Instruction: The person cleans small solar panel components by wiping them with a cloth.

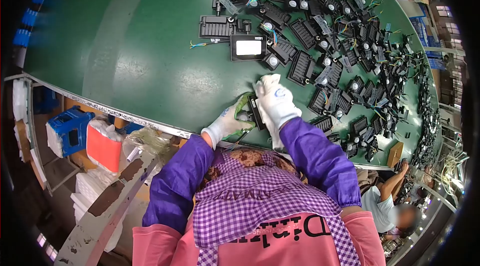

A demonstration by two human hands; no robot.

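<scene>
My left hand (230, 123), in a white glove with green on the fingers, grips a black floodlight (257, 113) by its side near the table's front edge. A white cloth (276, 139) is bunched in my gloved right hand (278, 102), which presses it against the floodlight's other side. Most of that floodlight is hidden by my hands. Just beyond them, another floodlight (248, 47) lies with its front panel up, showing a white rectangle. Other black floodlights (302, 67) with ribbed backs, white sensor domes and coloured wires lie close by.
Floodlights crowd the right side of the green table (165, 66). A small brown box (395, 154) sits near its front right edge. Below left are a blue crate (70, 131) and a red-orange container (103, 147). A co-worker (382, 203) is at the lower right.
</scene>
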